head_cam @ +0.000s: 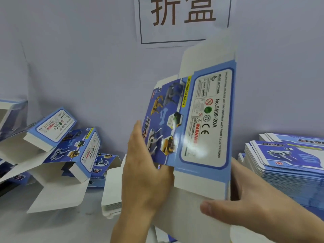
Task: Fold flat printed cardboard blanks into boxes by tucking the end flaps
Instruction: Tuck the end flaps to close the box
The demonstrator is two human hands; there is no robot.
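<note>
In the near centre, both hands grip a glossy printed blank (201,120) — left hand (145,172) clasping its edge, right hand (245,204) pinching the plain white flap (fingers hidden behind).

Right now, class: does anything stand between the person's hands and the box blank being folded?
Nothing visible does. The left hand and right hand already grip the box blank directly, with it held up above the table. The folded boxes and flat stack lie off to the sides.
</note>
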